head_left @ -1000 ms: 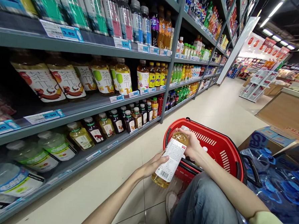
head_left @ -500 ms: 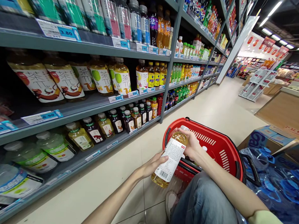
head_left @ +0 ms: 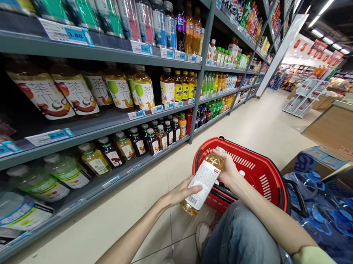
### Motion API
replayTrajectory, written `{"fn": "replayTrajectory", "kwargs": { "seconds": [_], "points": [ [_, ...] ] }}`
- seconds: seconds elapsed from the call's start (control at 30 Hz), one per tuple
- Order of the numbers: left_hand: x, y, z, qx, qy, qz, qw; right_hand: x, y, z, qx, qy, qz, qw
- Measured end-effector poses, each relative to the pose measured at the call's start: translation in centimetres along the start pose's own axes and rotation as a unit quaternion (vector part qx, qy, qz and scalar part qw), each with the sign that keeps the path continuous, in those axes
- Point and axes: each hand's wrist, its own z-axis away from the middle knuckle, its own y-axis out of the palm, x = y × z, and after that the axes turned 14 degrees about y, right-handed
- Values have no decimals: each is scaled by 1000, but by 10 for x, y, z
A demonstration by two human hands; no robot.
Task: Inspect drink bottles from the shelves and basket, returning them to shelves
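Observation:
A plastic bottle (head_left: pixel 203 180) of yellow drink with a white label and white cap is held tilted in front of me, over the near rim of a red shopping basket (head_left: pixel 262 180). My right hand (head_left: pixel 226 168) wraps its upper part, near the neck. My left hand (head_left: pixel 180 193) grips its lower part from the left, with the thumb lying on the label. The basket stands on the floor beside my knee (head_left: pixel 242 238), and a white cap shows inside it.
Grey shelves (head_left: pixel 106 122) on the left carry rows of drink bottles and price tags, down to floor level. Blue packs of water (head_left: pixel 332 215) and a cardboard box (head_left: pixel 317 161) lie to the right. The tiled aisle runs ahead past a wooden counter (head_left: pixel 336 128).
The bottle and both hands have shifted slightly up and away from me; my left thumb now lies further onto the label.

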Motion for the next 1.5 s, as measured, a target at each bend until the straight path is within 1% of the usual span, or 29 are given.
{"fn": "replayTrajectory", "kwargs": {
  "seconds": [0.1,0.17,0.3,0.4,0.47,0.53,0.57,0.63,0.7,0.73,0.77,0.83,0.9,0.97,1.03,1.13,1.27,1.33,1.4,1.5],
  "points": [
    [4,0,-2,-5,5,-13,1000,0,2,1,-27,-10,-20,999],
    [7,0,-2,-22,2,-41,999,-1,1,-1,-44,-19,-34,998],
    [7,1,-2,-62,-9,-168,984,0,-4,-7,-61,-33,-46,997],
    [5,0,-1,-63,-14,-221,973,2,-7,-9,-62,-15,-48,997],
    [5,-3,0,-57,-9,-233,971,2,-9,-9,-44,13,-26,999],
    [6,-7,3,-49,11,-212,976,1,-11,-11,-20,29,15,999],
    [7,-8,4,-44,23,-185,981,0,-12,-12,-13,26,36,999],
    [7,-7,8,-29,43,-106,993,-1,-13,-15,-16,-3,72,997],
    [7,-2,12,-11,47,-14,999,0,-13,-16,-19,-52,108,993],
    [6,3,13,-3,44,29,999,1,-13,-15,-7,-73,128,989],
    [5,7,15,5,38,66,997,2,-13,-14,15,-85,150,985],
    [4,17,17,26,23,119,992,5,-13,-8,74,-80,183,977],
    [3,24,18,57,6,144,988,8,-11,0,123,-71,195,971],
    [3,27,17,92,-8,147,985,8,-7,9,143,-98,206,963],
    [1,27,15,105,-15,137,985,6,-2,16,140,-137,229,953],
    [-3,25,11,89,-11,140,986,2,6,22,116,-176,253,944],
    [-4,23,9,62,6,159,985,-2,11,25,96,-187,238,948],
    [-5,22,8,44,11,167,985,-2,12,25,74,-196,226,951],
    [-5,20,7,22,8,180,983,-2,10,24,46,-211,214,953],
    [-6,18,6,-7,-5,188,982,0,6,21,18,-214,208,954]
  ]
}}
